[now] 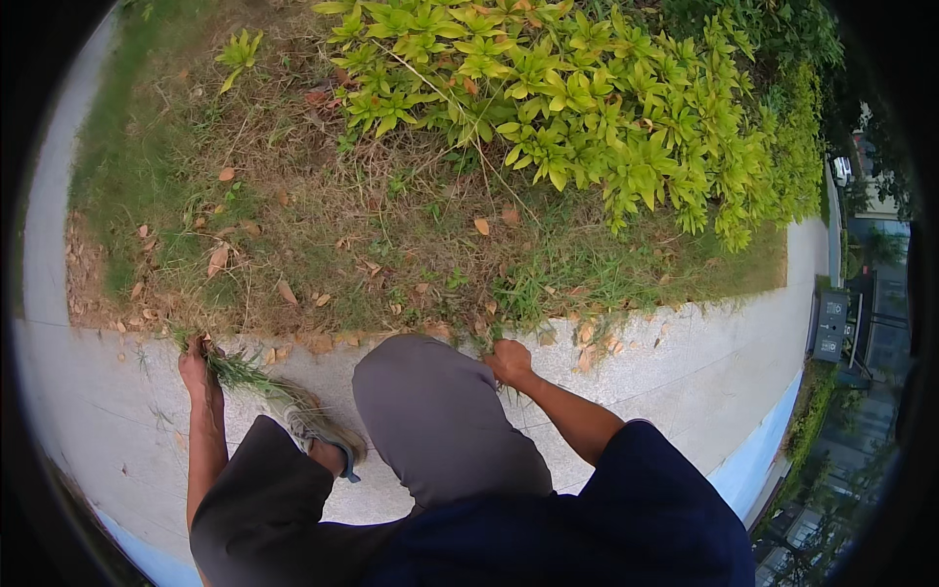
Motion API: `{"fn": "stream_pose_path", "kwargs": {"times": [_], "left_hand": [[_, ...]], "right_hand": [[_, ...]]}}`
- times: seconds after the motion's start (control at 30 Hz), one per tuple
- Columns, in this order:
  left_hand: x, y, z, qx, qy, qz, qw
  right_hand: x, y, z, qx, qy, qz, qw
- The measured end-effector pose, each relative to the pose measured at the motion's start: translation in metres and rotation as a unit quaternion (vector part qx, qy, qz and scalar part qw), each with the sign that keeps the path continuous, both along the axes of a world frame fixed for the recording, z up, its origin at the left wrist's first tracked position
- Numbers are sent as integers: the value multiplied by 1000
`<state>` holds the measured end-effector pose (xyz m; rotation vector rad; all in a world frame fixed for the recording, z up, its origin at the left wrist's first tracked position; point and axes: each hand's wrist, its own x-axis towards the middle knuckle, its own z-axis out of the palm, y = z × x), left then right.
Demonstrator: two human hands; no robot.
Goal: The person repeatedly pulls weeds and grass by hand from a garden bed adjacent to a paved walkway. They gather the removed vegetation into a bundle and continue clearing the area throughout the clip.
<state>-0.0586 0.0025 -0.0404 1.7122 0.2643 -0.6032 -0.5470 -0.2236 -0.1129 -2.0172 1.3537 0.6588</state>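
The left hand (pixel 195 367) reaches far out to the person's left, its forearm running almost straight up from the lower edge and the wrist just over the pale pavement (pixel 646 377). Its grip is closed around a bunch of grass (pixel 238 372), whose blades trail to the right toward the shoe (pixel 311 427). The right hand (pixel 510 363) comes in on a slant, the elbow out to the side and the forearm pointing up and left, with the fist beside the knee (pixel 430 391). It sits low at the border of pavement and planted strip (pixel 391 235), its fingers curled in beside a tuft of weeds (pixel 483 335). I cannot tell whether that grip holds any stems, since the fingertips are turned away.

The left fingertips are also hard to make out among the blades. The bent knee covers part of the border between the hands, and the left upper arm lies behind the dark clothing (pixel 264 489). The shoe is partly screened by loose blades. The dark rim of the lens cuts off the surroundings on both sides.
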Motion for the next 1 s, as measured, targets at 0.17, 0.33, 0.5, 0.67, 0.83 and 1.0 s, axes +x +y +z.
{"fn": "stream_pose_path", "kwargs": {"times": [0.17, 0.33, 0.5, 0.67, 0.83, 1.0], "left_hand": [[8, 7, -3, -7, 4, 0, 1000], [16, 8, -7, -10, -1, -8, 1000], [12, -7, -23, -23, 0, -56, 998], [2, -6, -29, -32, 14, -51, 998], [-17, -11, 7, -23, 44, -82, 995], [-19, -69, 25, 3, 66, -176, 982]], "right_hand": [[-97, -51, 40, -188, -25, -202, 961], [-26, -135, 39, -228, -31, -171, 958], [40, -147, -45, -116, 160, -237, 951], [41, -131, -65, -147, 98, -200, 964], [153, -47, 25, -39, -255, -1, 966], [269, -69, 39, 56, -319, 12, 946]]}}
